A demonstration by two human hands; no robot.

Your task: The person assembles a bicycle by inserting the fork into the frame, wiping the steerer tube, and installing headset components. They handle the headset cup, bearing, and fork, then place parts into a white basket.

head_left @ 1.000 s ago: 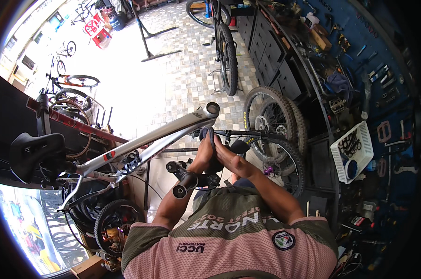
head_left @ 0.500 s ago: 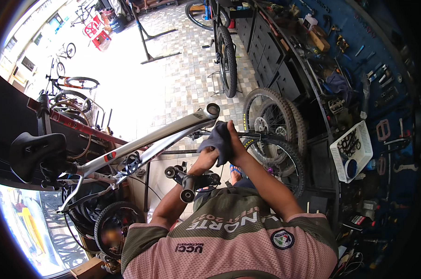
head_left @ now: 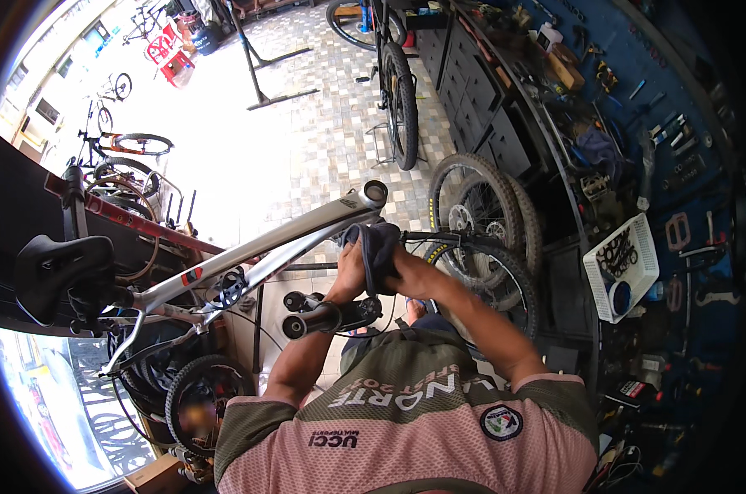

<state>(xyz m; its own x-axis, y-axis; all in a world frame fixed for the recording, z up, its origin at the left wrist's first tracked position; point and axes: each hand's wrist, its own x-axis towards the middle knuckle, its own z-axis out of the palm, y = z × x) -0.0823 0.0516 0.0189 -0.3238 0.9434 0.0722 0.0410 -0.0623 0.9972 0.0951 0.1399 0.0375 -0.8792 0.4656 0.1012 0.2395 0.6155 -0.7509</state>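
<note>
Head view: a dark cloth (head_left: pixel 378 257) bunched between two bare hands.
The left hand (head_left: pixel 350 270) is pressed to the cloth's left side, the right hand (head_left: pixel 411 275) to its right; whether the covered fingers pinch, I cannot tell. The cloth is just below the silver bicycle frame's (head_left: pixel 257 245) open head tube (head_left: pixel 375 193). The step looks like working cloth between palms; the next move calls for keeping clear of the apparent suspension fork (head_left: pixel 327 319).

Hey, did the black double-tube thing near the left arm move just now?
Yes. The black double-tube thing has its round ends further left now, judged against the silver bike frame.
</note>
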